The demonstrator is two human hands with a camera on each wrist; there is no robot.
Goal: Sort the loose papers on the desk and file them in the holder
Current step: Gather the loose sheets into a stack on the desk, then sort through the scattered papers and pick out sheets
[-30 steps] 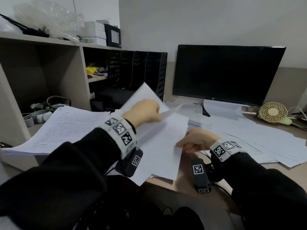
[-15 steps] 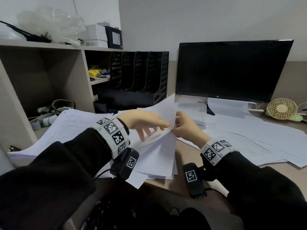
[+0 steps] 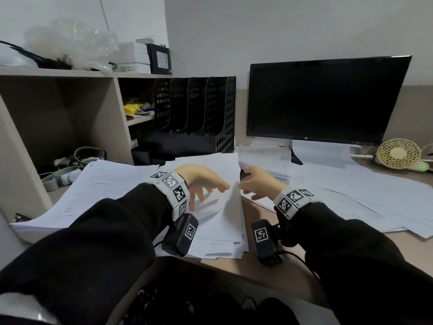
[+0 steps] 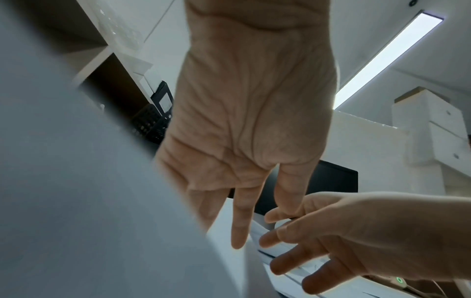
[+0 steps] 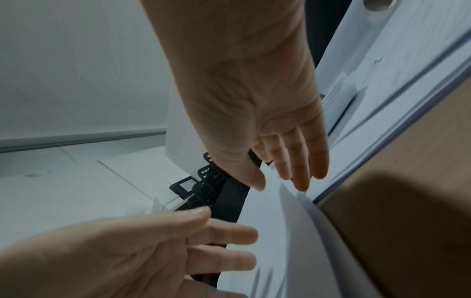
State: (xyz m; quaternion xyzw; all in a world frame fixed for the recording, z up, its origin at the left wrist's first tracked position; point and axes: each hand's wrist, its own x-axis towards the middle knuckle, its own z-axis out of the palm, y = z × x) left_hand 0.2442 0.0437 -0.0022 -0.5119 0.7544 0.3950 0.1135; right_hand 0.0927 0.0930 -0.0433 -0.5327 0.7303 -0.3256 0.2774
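The surface point(image 3: 269, 261) is a tan desk, covered across most of its width with white sheets. At its back right stands a dark monitor point(image 3: 325, 99), its screen blank, with more paper tucked under its lower edge. To the left rises a beige shelf unit point(image 3: 70, 109) with clutter on top and in its compartments. Between shelf unit and monitor, against the wall, stands the black perforated file holder point(image 3: 194, 118), upright, its slots showing no paper from the head view. A broad spread of loose papers point(image 3: 351, 198) lies to the right, below the monitor, overlapping untidily. Another printed pile point(image 3: 93, 191) lies at the left, beside the shelf unit. In the middle, near the front edge, sits the gathered stack of papers point(image 3: 222, 221), its right edge roughly squared and its lower sheets poking out unevenly.

The left hand point(image 3: 203, 184) lies over the top of this stack, fingers spread and nearly straight, tips touching the top sheet; it clasps nothing. The right hand point(image 3: 255, 184) is at the stack's right edge, fingers loosely extended against the sheet edges, thumb just beside them; whether it pinches a sheet cannot be told. A small round cream fan point(image 3: 398, 153) rests at the far right, with a green light point(image 3: 421, 165) just beside it.
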